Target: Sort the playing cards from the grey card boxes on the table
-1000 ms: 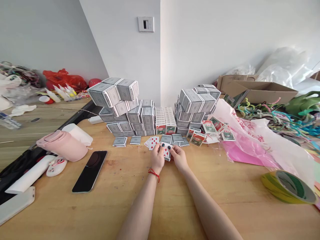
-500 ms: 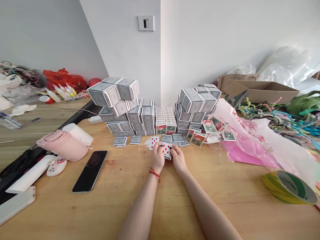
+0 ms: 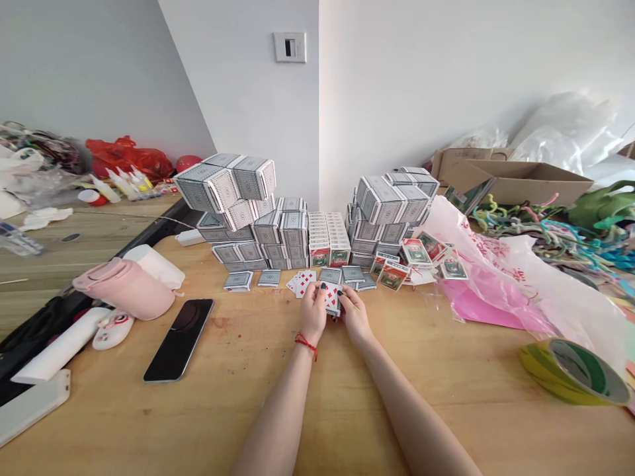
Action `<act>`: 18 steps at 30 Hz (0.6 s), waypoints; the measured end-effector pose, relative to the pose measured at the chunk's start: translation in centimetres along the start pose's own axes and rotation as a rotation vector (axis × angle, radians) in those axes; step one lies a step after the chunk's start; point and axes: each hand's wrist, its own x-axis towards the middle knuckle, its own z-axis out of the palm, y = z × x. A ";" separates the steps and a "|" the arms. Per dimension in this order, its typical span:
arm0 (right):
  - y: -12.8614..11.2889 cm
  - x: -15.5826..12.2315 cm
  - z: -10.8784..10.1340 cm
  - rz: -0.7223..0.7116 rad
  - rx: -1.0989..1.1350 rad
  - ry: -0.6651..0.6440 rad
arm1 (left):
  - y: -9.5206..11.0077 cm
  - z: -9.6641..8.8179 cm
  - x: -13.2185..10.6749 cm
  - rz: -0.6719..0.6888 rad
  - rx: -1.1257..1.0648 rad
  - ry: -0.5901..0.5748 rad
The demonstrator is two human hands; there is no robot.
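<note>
Both of my hands grip a small bunch of playing cards [image 3: 332,299], a red diamond card facing up on top. My left hand [image 3: 313,309] is closed on its left side, the thumb lying over the face. Closed on the right edge is my right hand [image 3: 353,311], its thumb at the card's upper corner. Just beyond lie face-up diamond cards [image 3: 304,283] and grey-backed cards [image 3: 330,275] on the wooden table [image 3: 223,410]. The undersides of the held cards and most fingertips are hidden.
Stacks of grey-patterned card blocks [image 3: 282,231] rise at the back left and back right [image 3: 391,205]. Between them stand boxed decks [image 3: 329,239]. A phone [image 3: 179,340] and pink cup [image 3: 125,287] lie left; a tape roll [image 3: 574,371] and plastic sheet [image 3: 501,264] lie right.
My left thumb has shifted slightly right over the face of the top card, covering more of it. My right hand stays nearly still, and everything else is unchanged.
</note>
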 end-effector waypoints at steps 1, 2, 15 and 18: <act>0.0 0.0 0.0 -0.005 -0.004 0.000 | -0.1 0.0 0.0 0.001 0.001 0.003; 0.1 0.0 0.0 -0.006 -0.006 0.002 | -0.2 0.0 0.0 0.002 0.002 0.004; 0.2 0.3 -0.4 0.030 0.004 0.018 | 0.1 -0.1 -0.2 0.061 0.104 0.027; 0.1 0.2 -0.3 0.025 -0.011 0.013 | 0.3 -0.1 -0.1 0.072 0.082 0.025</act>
